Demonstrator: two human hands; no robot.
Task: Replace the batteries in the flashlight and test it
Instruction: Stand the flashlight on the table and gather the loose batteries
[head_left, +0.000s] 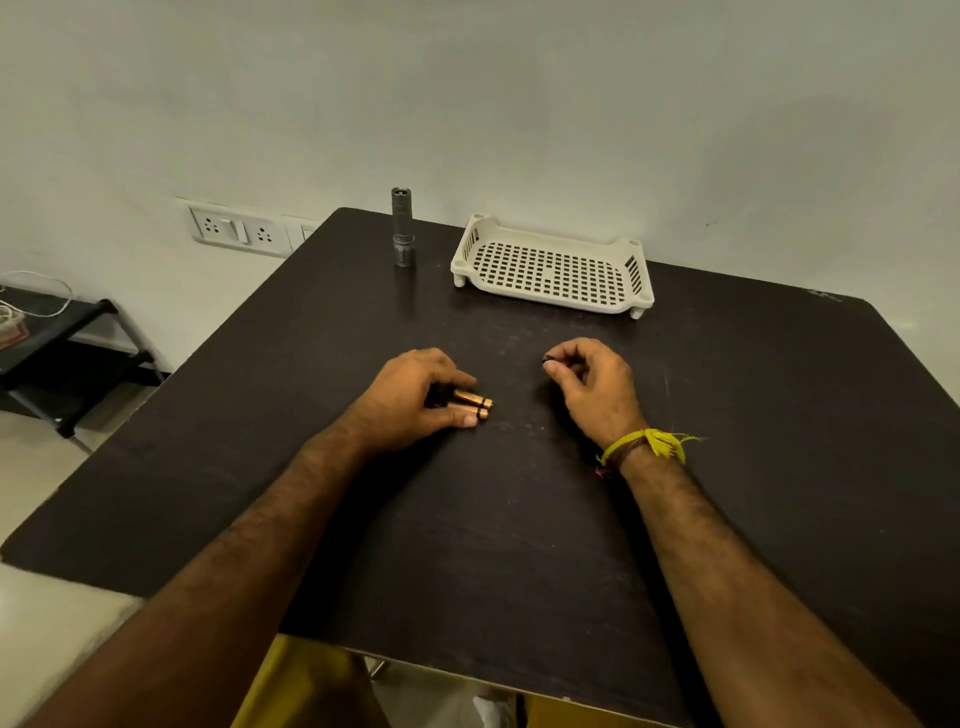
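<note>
A grey metal flashlight (402, 228) stands upright near the far left edge of the dark table (519, 519). Two copper-and-black batteries (474, 404) lie side by side in the middle of the table. My left hand (415, 400) rests on the table and holds them between thumb and fingers, covering their black ends. My right hand (592, 384) is a short way to the right, fingers curled, pinching a small dark piece (546, 358) at the fingertips; what that piece is I cannot tell. A yellow thread band is on my right wrist.
A white perforated plastic tray (553, 270) with nothing in it sits at the far side, right of the flashlight. A wall socket panel (239, 228) is behind the table's left corner. A low black shelf (57, 343) with cables stands on the floor at left.
</note>
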